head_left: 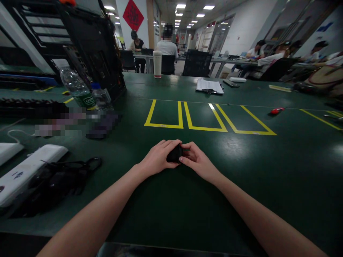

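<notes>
Over the dark green table (166, 214), both hands meet around a small black blocky object (174, 154). My left hand (160, 155) wraps it from the left, fingers over its far side and thumb along its near side. My right hand (197, 159) pinches its right end between thumb and fingers. A thin dark part seems to stick out there, between the right fingers. Palms and fingers cover much of the object, so its exact kind cannot be made out.
Yellow tape outlines (164, 125) lie beyond my hands. Farther back are a clipboard (209, 86), a white cup (157, 65) and a red item (277, 111). On the left are a water bottle (75, 84), a white power strip (32, 171) and a black cabled bundle (60, 178).
</notes>
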The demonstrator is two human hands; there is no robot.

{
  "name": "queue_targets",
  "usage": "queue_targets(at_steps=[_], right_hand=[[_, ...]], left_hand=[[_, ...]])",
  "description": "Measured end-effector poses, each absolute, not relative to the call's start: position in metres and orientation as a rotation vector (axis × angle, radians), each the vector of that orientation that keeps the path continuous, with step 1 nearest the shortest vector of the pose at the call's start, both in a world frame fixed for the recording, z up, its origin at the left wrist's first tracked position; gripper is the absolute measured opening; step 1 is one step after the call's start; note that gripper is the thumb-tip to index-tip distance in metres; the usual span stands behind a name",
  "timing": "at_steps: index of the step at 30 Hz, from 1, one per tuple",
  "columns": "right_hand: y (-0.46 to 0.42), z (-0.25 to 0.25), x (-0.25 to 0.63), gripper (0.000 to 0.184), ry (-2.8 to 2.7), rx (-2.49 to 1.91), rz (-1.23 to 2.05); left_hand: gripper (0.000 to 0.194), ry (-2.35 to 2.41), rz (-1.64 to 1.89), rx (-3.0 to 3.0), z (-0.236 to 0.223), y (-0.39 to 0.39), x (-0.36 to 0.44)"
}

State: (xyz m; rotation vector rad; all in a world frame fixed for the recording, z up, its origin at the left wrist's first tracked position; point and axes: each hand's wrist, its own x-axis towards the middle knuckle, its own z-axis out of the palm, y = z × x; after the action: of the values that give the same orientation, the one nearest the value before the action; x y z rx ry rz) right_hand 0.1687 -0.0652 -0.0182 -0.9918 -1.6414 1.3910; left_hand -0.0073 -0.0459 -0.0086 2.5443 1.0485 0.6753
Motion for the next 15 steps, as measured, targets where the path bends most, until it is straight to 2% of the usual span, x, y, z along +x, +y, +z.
queue_targets(at_steps=[6,11,15], right_hand=[[-0.0671,-0.0186,0.1653,0.017,-1.641,-0.986,1.313],[-0.0650,-0.0215,0.1644,0.027,-1.682,-1.089,1.230],[-0.0669,-0.0187,0.1660,0.025,-1.721,-1.044,1.287]], left_hand=[[0.063,1.029,0.696,2.571,-0.0092,-0.0474,-0.0083],[0.064,1.014,0.709,2.590,-0.0101,-0.0481,-0.0092],[0.063,1.003,0.726,2.607,-0.0110,-0.0479,-0.0099]])
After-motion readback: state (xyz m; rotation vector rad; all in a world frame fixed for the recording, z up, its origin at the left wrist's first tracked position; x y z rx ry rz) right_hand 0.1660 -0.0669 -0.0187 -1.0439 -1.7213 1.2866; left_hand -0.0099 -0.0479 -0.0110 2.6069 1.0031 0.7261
